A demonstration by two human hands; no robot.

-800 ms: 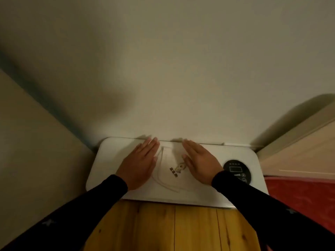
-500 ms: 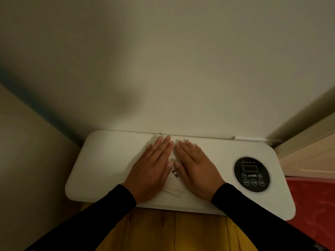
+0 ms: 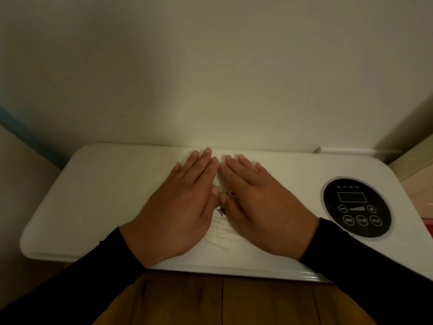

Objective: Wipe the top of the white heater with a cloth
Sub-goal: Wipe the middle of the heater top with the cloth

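The white heater stands against the wall, its flat top facing me. A white cloth with a small dark printed mark lies on the middle of that top. My left hand and my right hand press flat on the cloth side by side, fingers straight and pointing to the wall, thumbs almost touching. Most of the cloth is hidden under the palms; a strip shows between them and at the fingertips.
A round black control panel with a display and buttons sits on the heater's right end. Wooden floor lies below the front edge. A wall corner closes in on the left, and a wooden frame on the right.
My two hands have come together over the cloth, from apart on its sides to side by side. The view has moved closer, and the heater fills more of it.
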